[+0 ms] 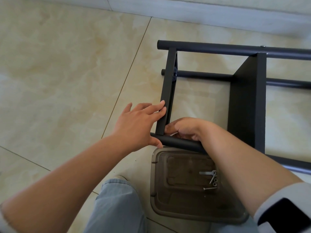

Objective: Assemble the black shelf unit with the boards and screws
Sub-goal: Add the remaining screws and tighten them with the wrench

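The black shelf unit lies on its side on the tiled floor. A narrow black board [168, 88] runs from the far black tube [218, 47] down to the near tube [180, 142]. My left hand [138, 125] presses straight fingers against the board's lower end, thumb at the near tube's end. My right hand [185, 129] curls over the joint of board and near tube; what its fingers hold is hidden. A wider black board [247, 101] stands to the right. Loose screws, nuts and a small wrench [211, 179] lie in a tray.
The smoky plastic tray [156, 195] sits on the floor just in front of the near tube, beside my knee in blue jeans [116, 206]. A pale skirting board [202, 12] runs along the wall behind the unit. Open tiled floor lies to the left.
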